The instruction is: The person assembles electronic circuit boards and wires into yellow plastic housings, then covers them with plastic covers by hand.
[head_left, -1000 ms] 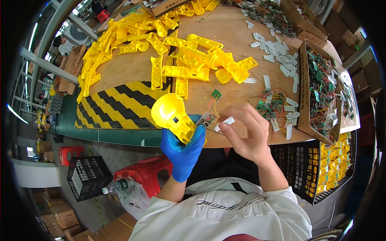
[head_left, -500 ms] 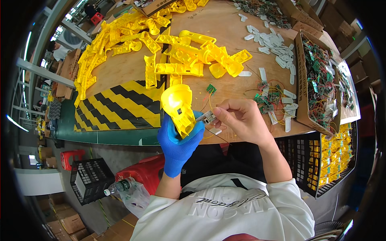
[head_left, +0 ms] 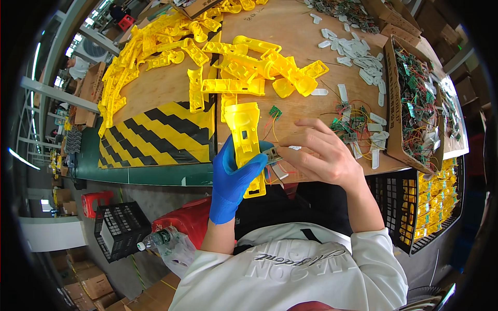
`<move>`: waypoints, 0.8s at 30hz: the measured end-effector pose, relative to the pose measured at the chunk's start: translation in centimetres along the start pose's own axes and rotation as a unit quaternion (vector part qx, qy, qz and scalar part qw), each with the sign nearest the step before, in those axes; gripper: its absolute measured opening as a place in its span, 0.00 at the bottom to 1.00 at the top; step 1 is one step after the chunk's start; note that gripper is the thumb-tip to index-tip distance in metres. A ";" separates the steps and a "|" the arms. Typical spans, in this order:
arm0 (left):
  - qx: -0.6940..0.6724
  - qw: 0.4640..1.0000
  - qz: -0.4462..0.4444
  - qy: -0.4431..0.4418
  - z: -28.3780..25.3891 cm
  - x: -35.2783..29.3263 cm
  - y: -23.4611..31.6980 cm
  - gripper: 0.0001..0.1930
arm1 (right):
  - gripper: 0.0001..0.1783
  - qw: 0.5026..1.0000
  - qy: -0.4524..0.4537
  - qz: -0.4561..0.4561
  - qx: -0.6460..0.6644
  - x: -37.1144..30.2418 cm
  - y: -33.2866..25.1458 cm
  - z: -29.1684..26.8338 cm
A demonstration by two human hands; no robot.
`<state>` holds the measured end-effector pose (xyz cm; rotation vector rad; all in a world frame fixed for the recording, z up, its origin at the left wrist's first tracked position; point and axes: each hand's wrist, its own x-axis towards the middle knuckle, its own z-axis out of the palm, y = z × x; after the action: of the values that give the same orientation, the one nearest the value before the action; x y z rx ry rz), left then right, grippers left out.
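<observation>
My left hand [head_left: 232, 179], in a blue glove, is closed round a yellow plastic housing half [head_left: 243, 122]. The shell stands nearly upright, its hollow side with ribs and a square hole toward me, its lower end past the table edge. Just right of it, my bare right hand [head_left: 327, 158] pinches a small circuit board [head_left: 271, 154] with thin wires. The board's left end is close to the gloved fingertips; whether it touches them I cannot tell. A small green board [head_left: 275, 112] lies on the table beyond, a yellow wire running from it toward my right hand.
More yellow housing halves [head_left: 233, 87] lie ahead and in a heap at the far left. White oval plastic pieces [head_left: 358, 58] and wired boards [head_left: 345, 127] are at the right, beside a cardboard box [head_left: 395, 122] of wired boards. A black crate [head_left: 386, 199] stands below the right table edge.
The yellow housing half has turned more upright, its lower end now showing below my gloved hand. My right hand has shifted slightly right, with its fingers more extended over the circuit board.
</observation>
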<state>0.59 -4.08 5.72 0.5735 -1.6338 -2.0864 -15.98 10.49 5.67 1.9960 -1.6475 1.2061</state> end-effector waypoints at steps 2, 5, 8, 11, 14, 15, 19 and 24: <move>-0.044 0.999 -0.013 0.002 0.0 -0.1 0.3 0.24 | 0.17 0.999 0.040 0.022 0.030 -0.5 0.5 0.3; 0.015 0.999 0.031 0.013 -1.5 -0.2 -0.4 0.26 | 0.14 0.975 0.117 0.127 0.142 -1.4 0.8 0.8; 0.022 0.999 0.038 0.016 -1.8 0.0 -0.7 0.29 | 0.11 0.916 0.129 0.236 0.298 -0.6 0.1 0.6; 0.010 0.999 0.022 0.030 -0.6 0.2 -0.6 0.36 | 0.08 0.853 0.160 0.254 0.427 0.6 -0.2 0.3; -0.032 0.999 -0.016 0.027 -0.5 0.1 -1.0 0.33 | 0.07 0.800 0.111 0.339 0.483 1.7 -0.4 0.4; -0.034 0.998 -0.034 0.035 -0.5 -0.1 -1.3 0.32 | 0.07 0.799 0.112 0.340 0.484 2.0 -0.3 0.6; -0.036 0.997 -0.046 0.054 0.6 -0.2 -0.9 0.29 | 0.09 0.790 0.022 0.367 0.490 2.6 0.0 1.4; -0.028 0.999 -0.038 0.017 -0.5 0.1 -1.8 0.29 | 0.08 0.819 0.009 0.386 0.424 2.8 0.1 1.9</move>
<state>0.60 -4.13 3.86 0.6588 -1.5525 -2.1569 -15.24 7.32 6.56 1.6327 -2.2528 2.6159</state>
